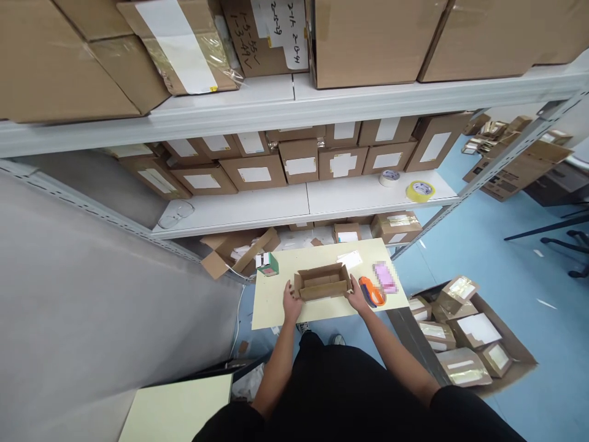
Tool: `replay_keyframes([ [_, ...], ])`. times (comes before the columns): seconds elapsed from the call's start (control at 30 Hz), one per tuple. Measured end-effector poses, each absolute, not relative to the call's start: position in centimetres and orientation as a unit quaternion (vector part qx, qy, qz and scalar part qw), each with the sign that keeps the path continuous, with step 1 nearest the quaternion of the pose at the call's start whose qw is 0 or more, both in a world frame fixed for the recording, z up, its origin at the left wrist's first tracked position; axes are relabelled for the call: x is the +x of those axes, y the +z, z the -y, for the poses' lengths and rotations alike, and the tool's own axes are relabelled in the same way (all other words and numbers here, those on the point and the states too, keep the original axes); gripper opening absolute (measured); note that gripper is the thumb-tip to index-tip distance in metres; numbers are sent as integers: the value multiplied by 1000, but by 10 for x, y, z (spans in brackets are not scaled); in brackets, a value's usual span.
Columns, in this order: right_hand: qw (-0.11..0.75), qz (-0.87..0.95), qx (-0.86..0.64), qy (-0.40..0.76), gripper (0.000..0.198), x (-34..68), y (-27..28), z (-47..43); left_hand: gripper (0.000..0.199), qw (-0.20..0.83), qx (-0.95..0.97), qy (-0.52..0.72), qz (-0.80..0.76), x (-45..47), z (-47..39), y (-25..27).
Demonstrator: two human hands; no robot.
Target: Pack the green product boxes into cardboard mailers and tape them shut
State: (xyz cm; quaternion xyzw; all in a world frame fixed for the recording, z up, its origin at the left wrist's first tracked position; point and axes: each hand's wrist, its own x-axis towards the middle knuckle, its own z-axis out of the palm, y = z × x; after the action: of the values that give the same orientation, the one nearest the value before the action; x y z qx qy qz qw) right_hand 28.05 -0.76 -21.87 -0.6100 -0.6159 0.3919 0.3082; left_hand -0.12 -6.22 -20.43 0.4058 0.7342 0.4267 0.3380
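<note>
An open, empty-looking cardboard box (322, 291) sits low over the pale yellow table (271, 313); whether its bottom touches the top I cannot tell. At its left end my left hand (291, 302) grips the cardboard wall. My right hand (356, 293) closes on the right end. Just right of that hand lies an orange tape dispenser (373, 292), with a blurred pink item (385, 277) beyond it. White paper slips (350, 259) rest behind the box. A small green and white box (267, 264) stands at the table's left back corner.
Shelves (257, 212) with labelled cartons rise behind the table. Tape rolls, one clear (389, 178) and one yellow (420, 191), lie on the middle shelf. On the floor at right is a large carton (519, 362) of taped boxes. An open carton (221, 255) stands behind left.
</note>
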Motion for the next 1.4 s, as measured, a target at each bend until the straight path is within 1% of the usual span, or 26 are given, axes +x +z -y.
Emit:
replay_keyframes([
  [0.07,352,596,-609,386,76,284,-205,6,73,257,417,427,-760,-3,64,-186],
  [0.13,389,601,-591,370,63,283,-190,1,57,196,495,390,-752,1,60,-169],
  [0.17,392,618,-575,366,55,281,-183,-2,49,189,542,354,-739,5,56,-162],
  [0.23,366,662,-539,370,44,276,-173,-8,39,195,603,266,-726,12,47,-155],
  [0.3,320,697,-522,373,42,273,-171,-13,37,214,608,189,-741,18,38,-157],
  [0.37,280,706,-533,373,47,274,-176,-15,42,252,583,151,-758,18,33,-164],
  [0.47,231,691,-560,395,55,281,-189,-15,52,327,562,152,-745,10,37,-178],
  [0.5,216,687,-567,401,56,283,-194,-14,51,347,563,156,-734,6,41,-182],
  [0.57,182,688,-574,405,58,287,-201,-14,44,376,573,153,-712,2,50,-188],
  [0.6,163,693,-575,404,60,287,-203,-14,41,385,578,146,-705,2,54,-190],
  [0.63,142,701,-574,399,63,286,-204,-15,41,390,582,137,-700,3,58,-192],
  [0.73,87,743,-559,358,78,278,-202,-19,61,367,592,108,-709,12,64,-197],
  [0.77,75,757,-554,337,82,273,-200,-21,61,354,597,100,-713,16,65,-198],
  [0.9,31,785,-552,281,91,250,-187,-31,38,325,604,68,-724,27,63,-201],
  [1.0,-26,785,-561,262,92,235,-180,-41,30,310,613,58,-724,29,62,-199],
  [1.1,-66,782,-575,231,88,228,-180,-51,25,285,630,59,-720,34,65,-195],
  [1.17,-55,782,-581,218,82,227,-183,-55,23,272,631,61,-724,41,71,-192],
  [1.3,32,794,-559,238,61,224,-196,-54,16,242,617,86,-744,59,100,-187],
  [1.4,69,818,-514,248,55,215,-203,-45,14,203,607,118,-760,68,135,-184],
])
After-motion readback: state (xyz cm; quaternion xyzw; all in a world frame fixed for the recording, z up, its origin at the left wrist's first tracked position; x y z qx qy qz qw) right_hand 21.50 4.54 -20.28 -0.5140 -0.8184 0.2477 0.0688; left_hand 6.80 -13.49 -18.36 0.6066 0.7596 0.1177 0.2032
